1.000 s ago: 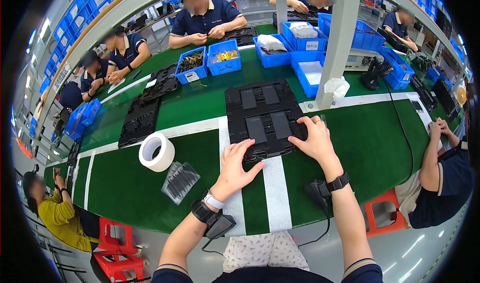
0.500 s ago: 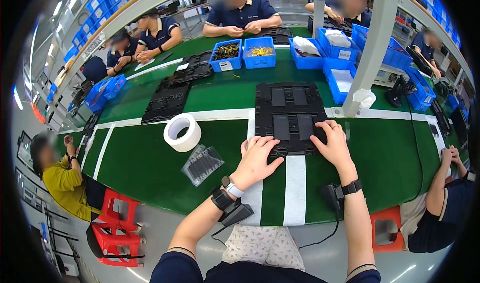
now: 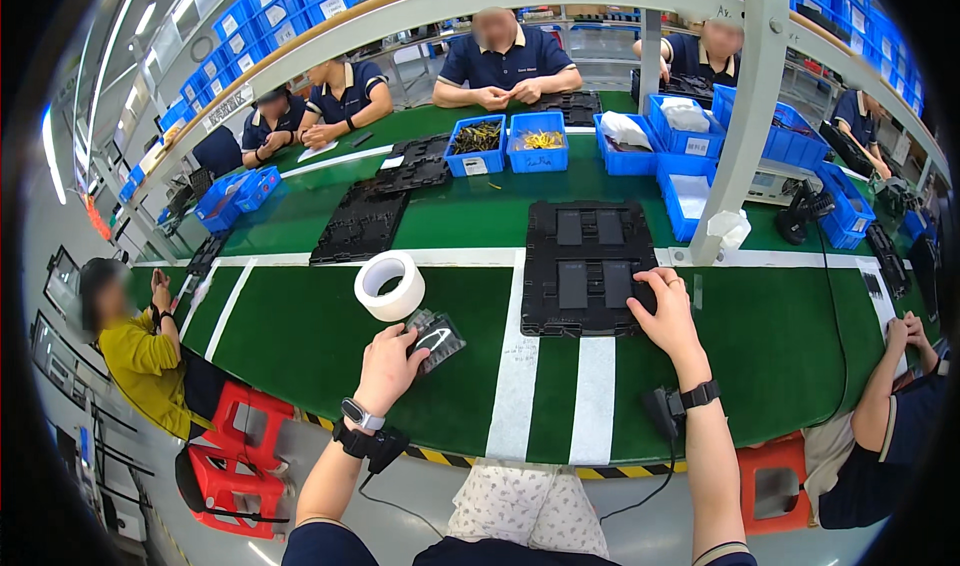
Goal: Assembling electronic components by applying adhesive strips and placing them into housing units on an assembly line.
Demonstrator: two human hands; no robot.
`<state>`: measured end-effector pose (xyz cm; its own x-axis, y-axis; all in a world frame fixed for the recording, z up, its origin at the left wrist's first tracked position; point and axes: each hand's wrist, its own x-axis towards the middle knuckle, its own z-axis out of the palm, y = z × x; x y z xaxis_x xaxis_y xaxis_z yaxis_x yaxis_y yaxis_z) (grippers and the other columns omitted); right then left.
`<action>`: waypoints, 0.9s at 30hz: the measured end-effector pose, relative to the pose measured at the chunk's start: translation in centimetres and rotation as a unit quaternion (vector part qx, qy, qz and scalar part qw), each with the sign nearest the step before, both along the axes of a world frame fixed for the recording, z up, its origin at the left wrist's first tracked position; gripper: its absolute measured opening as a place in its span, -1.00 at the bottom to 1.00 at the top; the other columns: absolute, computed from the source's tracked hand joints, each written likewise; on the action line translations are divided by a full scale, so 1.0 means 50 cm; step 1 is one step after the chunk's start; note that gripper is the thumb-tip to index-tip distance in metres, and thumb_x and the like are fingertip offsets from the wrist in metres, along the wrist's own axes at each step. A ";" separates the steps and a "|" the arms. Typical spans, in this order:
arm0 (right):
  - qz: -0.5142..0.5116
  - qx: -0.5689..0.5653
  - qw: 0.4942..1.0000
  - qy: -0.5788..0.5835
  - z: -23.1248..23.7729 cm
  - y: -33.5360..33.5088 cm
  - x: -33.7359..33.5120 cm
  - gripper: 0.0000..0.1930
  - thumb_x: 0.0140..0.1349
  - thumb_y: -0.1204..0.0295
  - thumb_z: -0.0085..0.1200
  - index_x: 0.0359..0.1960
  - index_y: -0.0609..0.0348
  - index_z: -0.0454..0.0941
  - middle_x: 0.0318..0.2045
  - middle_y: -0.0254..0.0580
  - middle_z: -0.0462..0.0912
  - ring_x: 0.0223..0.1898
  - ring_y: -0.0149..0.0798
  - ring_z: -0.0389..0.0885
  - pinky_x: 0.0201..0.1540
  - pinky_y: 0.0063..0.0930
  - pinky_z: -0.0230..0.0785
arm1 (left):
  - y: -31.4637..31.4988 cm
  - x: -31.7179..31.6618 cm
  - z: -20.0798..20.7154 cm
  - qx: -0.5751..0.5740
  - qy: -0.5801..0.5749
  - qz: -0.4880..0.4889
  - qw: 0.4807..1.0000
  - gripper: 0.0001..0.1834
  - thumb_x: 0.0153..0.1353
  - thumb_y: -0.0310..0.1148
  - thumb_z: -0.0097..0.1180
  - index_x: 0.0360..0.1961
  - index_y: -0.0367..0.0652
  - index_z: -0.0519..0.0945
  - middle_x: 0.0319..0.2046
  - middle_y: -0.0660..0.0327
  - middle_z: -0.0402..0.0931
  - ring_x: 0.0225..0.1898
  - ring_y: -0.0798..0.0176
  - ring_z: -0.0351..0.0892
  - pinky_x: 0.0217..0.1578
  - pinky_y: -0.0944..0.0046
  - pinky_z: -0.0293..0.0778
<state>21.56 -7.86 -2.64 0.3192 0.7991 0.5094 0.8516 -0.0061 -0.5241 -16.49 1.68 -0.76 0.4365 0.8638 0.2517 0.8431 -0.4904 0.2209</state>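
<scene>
My left hand (image 3: 386, 370) is at a clear plastic packet (image 3: 440, 338) with dark strips inside. Thumb and fingers pinch its near-left side, covering part of it, and light glints off the plastic. To the right, a black plastic tray (image 3: 540, 306) lies flat on the table, bearing several dark rectangular pieces (image 3: 572, 284). My right hand (image 3: 670, 316) rests against the tray's right edge, thumb and fingers apart, grasping nothing visible. Just beyond the packet sits a roll of white tape (image 3: 404, 301).
Black trays (image 3: 360, 223) lie at the far left. Blue bins (image 3: 538, 158) with small parts stand along the back. A grey post (image 3: 740, 136) rises behind the tray to the right. Co-workers (image 3: 512, 66) sit around the green table (image 3: 290, 311).
My left hand has left the black tray's near edge and moved left onto the clear packet. My right hand stays at the tray's right edge. The whole view has shifted slightly.
</scene>
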 end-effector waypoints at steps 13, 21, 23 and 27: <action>0.272 0.011 0.870 0.411 0.035 0.001 -0.040 -0.71 0.17 0.51 0.01 -0.05 0.24 0.41 -0.39 -0.26 0.56 -0.33 -0.41 0.56 -0.19 -0.53 0.40 | -0.017 0.302 0.069 -0.182 -0.320 -0.269 0.890 -0.63 -0.03 -0.34 0.28 -0.22 -0.32 0.50 -0.42 0.15 0.56 -0.45 0.42 0.51 -0.38 0.43 0.45; 0.260 -0.001 0.872 0.416 0.032 0.002 -0.047 -0.72 0.06 0.62 0.09 -0.17 0.16 0.37 -0.53 -0.43 0.53 -0.43 -0.60 0.45 -0.38 -0.67 0.26 | -0.008 0.348 -0.012 -0.316 -0.384 -0.267 0.825 -0.62 0.01 -0.44 0.25 -0.13 -0.25 0.44 -0.37 0.28 0.52 -0.44 0.55 0.44 -0.40 0.53 0.38; 0.264 -0.013 0.875 0.406 0.030 0.002 -0.047 -0.74 0.06 0.62 0.09 -0.19 0.16 0.38 -0.53 -0.43 0.52 -0.43 -0.60 0.46 -0.38 -0.66 0.26 | -0.003 0.352 -0.027 -0.353 -0.443 -0.284 0.773 -0.74 0.10 -0.53 0.13 -0.15 -0.25 0.46 -0.32 0.31 0.49 -0.33 0.53 0.45 -0.29 0.54 0.37; 0.277 -0.035 0.877 0.392 0.035 -0.003 -0.050 -0.80 0.06 0.60 0.10 -0.25 0.20 0.44 -0.50 -0.39 0.56 -0.43 -0.57 0.48 -0.37 -0.64 0.31 | -0.020 0.350 -0.016 -0.378 -0.461 -0.310 0.740 -0.81 0.16 -0.51 0.07 -0.18 -0.28 0.48 -0.33 0.29 0.53 -0.33 0.52 0.45 -0.29 0.50 0.38</action>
<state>19.06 -8.02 -0.91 0.1028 0.9629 0.2494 0.1123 0.2379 -0.9648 1.00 0.66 -1.54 0.7518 0.6156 0.2362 -0.1726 -0.1620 0.9716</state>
